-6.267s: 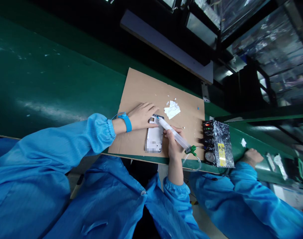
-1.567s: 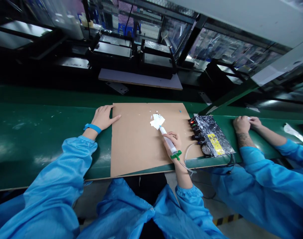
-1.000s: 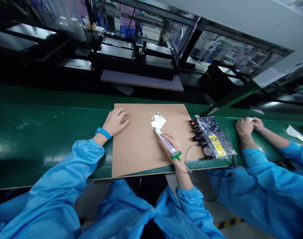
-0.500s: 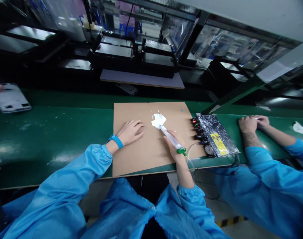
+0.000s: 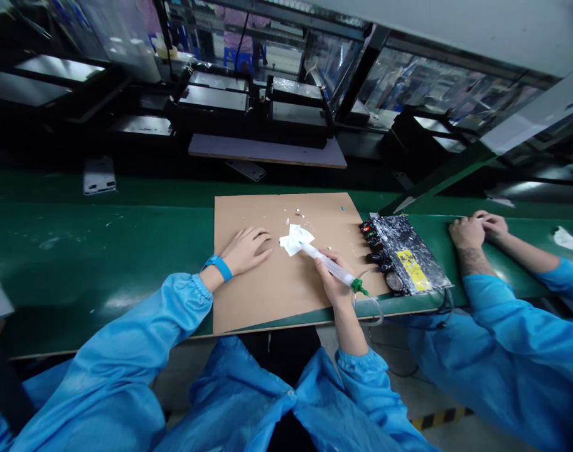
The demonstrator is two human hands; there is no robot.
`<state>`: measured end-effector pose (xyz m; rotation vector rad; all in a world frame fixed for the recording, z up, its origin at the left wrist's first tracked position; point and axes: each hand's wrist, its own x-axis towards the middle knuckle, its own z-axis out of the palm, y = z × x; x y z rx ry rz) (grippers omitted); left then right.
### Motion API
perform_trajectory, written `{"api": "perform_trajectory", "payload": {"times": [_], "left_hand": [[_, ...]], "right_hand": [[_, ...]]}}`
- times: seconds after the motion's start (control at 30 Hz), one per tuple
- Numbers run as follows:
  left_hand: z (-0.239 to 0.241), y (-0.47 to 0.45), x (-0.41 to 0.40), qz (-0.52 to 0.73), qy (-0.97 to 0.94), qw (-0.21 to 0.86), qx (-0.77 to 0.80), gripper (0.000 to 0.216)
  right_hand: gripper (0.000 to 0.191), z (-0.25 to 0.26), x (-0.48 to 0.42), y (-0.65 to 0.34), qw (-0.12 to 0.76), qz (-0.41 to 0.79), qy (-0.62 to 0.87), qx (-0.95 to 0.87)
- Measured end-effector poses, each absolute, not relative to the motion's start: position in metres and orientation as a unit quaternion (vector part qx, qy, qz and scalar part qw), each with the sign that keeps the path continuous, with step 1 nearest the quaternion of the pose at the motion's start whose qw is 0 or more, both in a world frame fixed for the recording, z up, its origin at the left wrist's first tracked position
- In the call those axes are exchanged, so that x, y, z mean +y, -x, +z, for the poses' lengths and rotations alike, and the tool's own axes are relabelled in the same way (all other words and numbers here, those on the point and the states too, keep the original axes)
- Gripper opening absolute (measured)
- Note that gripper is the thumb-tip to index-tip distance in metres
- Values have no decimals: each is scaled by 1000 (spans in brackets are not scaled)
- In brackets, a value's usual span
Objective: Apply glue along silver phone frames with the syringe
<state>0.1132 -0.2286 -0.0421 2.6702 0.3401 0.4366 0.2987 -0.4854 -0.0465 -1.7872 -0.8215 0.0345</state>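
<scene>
My right hand (image 5: 336, 279) is wrapped round a translucent dispensing syringe (image 5: 331, 267) with a green cap, from which a clear hose (image 5: 374, 306) runs. The syringe's tip touches or lies just over a crumpled white paper wipe (image 5: 296, 239). Left of the wipe, my left hand (image 5: 247, 251) rests palm down on the brown cardboard sheet (image 5: 258, 301), fingers stretched out and holding nothing. A blue band (image 5: 222, 267) circles that wrist.
To the right sits a dispenser control box (image 5: 411, 254) with knobs and a gauge. A co-worker's hands (image 5: 474, 231) are beyond it. A phone-shaped panel (image 5: 99, 175) lies at the back left; black trays (image 5: 213, 94) stand behind the green bench (image 5: 159, 232).
The syringe's capped end has swung right, and the wipe has shifted slightly left. At the left, the panel a co-worker held now lies on the bench's back. My left hand stays put.
</scene>
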Motion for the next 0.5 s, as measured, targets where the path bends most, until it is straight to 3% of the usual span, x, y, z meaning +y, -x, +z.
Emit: {"api": "perform_trajectory", "payload": {"times": [0.33,0.5], "left_hand": [[-39,-119,-255,172,-960,190,108,35],[-43,-127,-268,183,-959,183,117,33]], "right_hand": [[34,-58,-481,-312,583,-47,709,-395],[42,-45,-486,-302,555,45,757,-342]]}}
